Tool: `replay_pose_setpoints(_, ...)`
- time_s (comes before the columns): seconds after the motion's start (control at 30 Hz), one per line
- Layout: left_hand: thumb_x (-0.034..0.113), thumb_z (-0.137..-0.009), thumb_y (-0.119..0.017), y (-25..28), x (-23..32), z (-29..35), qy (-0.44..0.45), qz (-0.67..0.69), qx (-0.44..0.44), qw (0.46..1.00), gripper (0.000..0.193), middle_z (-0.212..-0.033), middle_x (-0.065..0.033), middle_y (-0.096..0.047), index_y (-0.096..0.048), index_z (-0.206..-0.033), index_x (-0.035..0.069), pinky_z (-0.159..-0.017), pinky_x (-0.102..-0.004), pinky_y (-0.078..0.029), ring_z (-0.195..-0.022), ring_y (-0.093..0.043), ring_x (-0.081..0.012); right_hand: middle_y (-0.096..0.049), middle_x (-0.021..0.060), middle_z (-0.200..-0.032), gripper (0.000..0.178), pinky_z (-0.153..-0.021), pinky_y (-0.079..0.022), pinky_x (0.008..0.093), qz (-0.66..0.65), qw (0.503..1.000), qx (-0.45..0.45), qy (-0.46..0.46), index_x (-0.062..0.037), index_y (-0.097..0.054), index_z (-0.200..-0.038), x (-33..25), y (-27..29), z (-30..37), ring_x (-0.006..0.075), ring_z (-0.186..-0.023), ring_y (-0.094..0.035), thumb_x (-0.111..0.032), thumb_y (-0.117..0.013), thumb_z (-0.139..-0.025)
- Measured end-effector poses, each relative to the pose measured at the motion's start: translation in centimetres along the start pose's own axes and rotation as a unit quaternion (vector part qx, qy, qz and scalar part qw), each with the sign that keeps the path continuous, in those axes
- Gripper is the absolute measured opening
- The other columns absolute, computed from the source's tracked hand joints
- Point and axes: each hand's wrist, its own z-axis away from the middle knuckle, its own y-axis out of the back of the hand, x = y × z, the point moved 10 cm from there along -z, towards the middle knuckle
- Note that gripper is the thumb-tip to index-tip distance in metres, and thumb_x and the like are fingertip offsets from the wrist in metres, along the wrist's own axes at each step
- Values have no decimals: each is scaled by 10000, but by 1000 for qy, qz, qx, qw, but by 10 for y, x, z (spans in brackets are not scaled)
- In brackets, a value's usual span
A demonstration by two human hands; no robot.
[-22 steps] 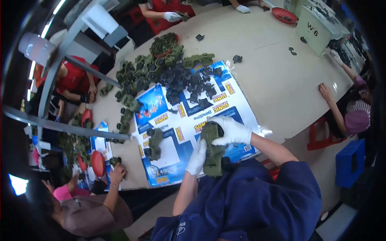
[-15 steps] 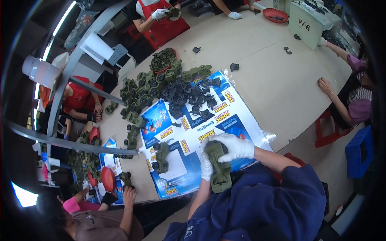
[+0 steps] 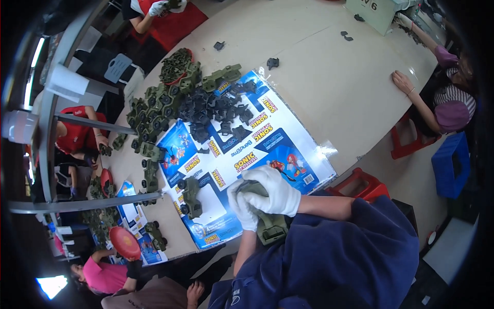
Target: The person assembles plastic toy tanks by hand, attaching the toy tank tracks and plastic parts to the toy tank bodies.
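Observation:
Both my hands wear white gloves and are closed around an olive-green toy vehicle body (image 3: 272, 230), close in front of my chest. My left hand (image 3: 241, 208) grips its left side. Across the upper end lies my right hand (image 3: 278, 191), its fingers covering most of that part. The lower end sticks out below the gloves, towards my blue top. Beyond my hands, on a printed sheet (image 3: 231, 162), stands a green toy truck (image 3: 191, 198) with black wheels. A heap of dark grey plastic parts (image 3: 211, 110) lies farther back on the sheet.
Several green toy vehicles (image 3: 154, 110) crowd the table's left side, near a red bowl (image 3: 191, 55) of small green pieces. A metal frame (image 3: 92, 202) crosses at left. Co-workers sit around the table; one holds a red plate (image 3: 125, 243). Red stools (image 3: 360, 185) stand at right.
The whole view has shifted. My right hand has closed farther over the vehicle body's upper end, hiding more of it. A co-worker at lower left now has a red plate raised.

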Motion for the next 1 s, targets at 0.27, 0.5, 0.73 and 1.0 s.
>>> replay_pose_setpoints(0.27,256,-1006,-505,-28,-72,-19,134,-92,-69,984,296,-1071,-148,-636,-612,-1100,-3,-939,-337,-446,-1020,-598,-238,-682,187,-1076,289,-914,-500,377,-31,970,3,-240,10,-641,-1104,106,-12,20,310,-999,-663,-193,-623,-899)
replay_pose_setpoints(0.5,368,-816,-767,119,-85,-97,-129,-579,81,801,558,-1136,-183,-624,-568,-1219,37,-927,-453,-490,-1031,-604,-390,-583,261,-1263,467,-1019,-432,436,384,789,431,-212,54,-574,-1229,200,236,41,388,-1168,-562,-295,-636,-925)
replay_pose_setpoints(0.73,732,-761,-627,237,-158,-102,280,-620,39,732,881,-1132,-202,-695,-497,-1381,118,-878,-442,-520,-1012,-683,-365,-627,164,-1260,392,-1015,-464,359,233,954,107,-157,-43,-636,-1200,265,110,-58,295,-1165,-602,-204,-695,-848)
replay_pose_setpoints(1.0,601,-766,-734,103,-169,-66,320,-455,-145,818,856,-1109,-234,-689,-499,-1354,26,-897,-436,-520,-1043,-663,-390,-625,191,-1144,569,-932,-499,401,372,913,-89,-144,-92,-623,-1273,258,-28,-153,349,-1050,-624,-322,-764,-772)
